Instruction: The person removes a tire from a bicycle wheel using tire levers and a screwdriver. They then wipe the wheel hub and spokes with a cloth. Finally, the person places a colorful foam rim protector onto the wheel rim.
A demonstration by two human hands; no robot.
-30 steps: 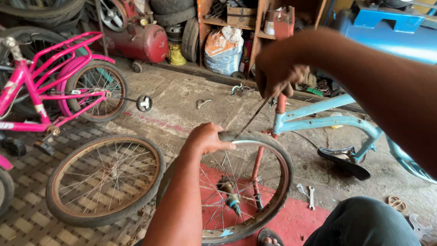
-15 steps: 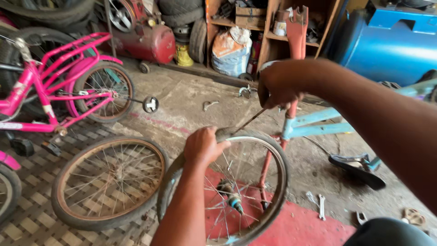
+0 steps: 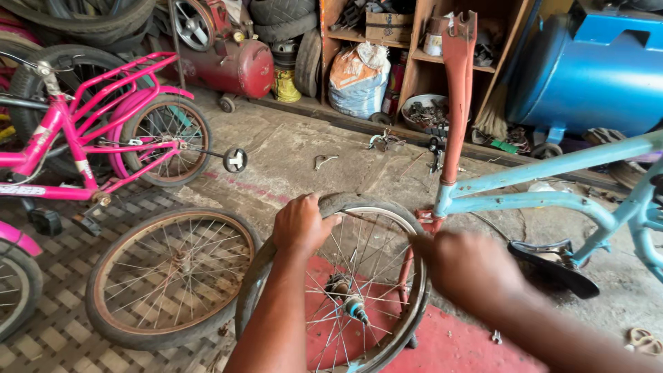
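Wheel (image 3: 345, 290) with its tyre half on stands upright on the red floor patch right in front of you, touching the upturned light-blue bike frame (image 3: 539, 186) with the red fork (image 3: 456, 90). Your left hand (image 3: 300, 224) is closed over the tyre (image 3: 331, 204) at the top of the rim, fingers wrapped over the rubber. Your right hand (image 3: 469, 266) is at the rim's right edge, blurred; it looks clenched but you cannot tell what, if anything, it pinches. To do this well, I'd judge: keep the left grip firm so the wheel stays upright, work the right hand along the rim in short steps, keep fingers clear of the spokes (image 3: 373, 262) and hub (image 3: 345, 300). A second rusty wheel (image 3: 173, 276) lies flat on the mat to your left, near the pink bike (image 3: 90, 138); a red compressor tank (image 3: 228, 65) and blue drum (image 3: 594, 69) sit well apart at the back.
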